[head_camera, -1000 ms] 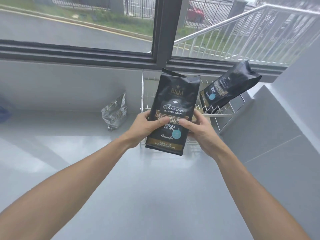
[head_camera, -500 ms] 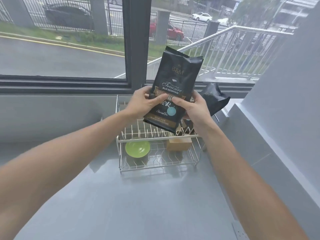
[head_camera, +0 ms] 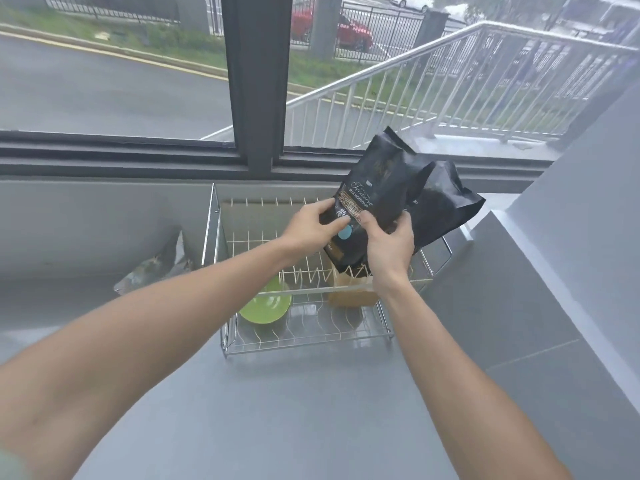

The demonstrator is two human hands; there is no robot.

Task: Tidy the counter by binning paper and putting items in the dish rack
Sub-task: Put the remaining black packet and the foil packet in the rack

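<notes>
A black coffee bag point(head_camera: 379, 183) with gold lettering is held over the right end of the wire dish rack point(head_camera: 216, 244), tilted to the right, its bottom edge among the upper tier's prongs. My left hand point(head_camera: 310, 228) grips its left side and my right hand point(head_camera: 389, 242) grips its lower right. A second black coffee bag point(head_camera: 446, 206) leans in the rack right behind it, touching it. On the rack's lower tier lie a green bowl point(head_camera: 265, 306) and a brown box point(head_camera: 351, 294), partly hidden by my right wrist.
A crumpled silver foil bag point(head_camera: 156, 268) lies on the grey counter point(head_camera: 294, 410) left of the rack. The window sill and wall run behind the rack. A grey ledge point(head_camera: 519, 289) rises along the right side.
Both hands have carried the coffee bag down and to the right, from upright above the rack to tilted against the second bag at the rack's right end.
</notes>
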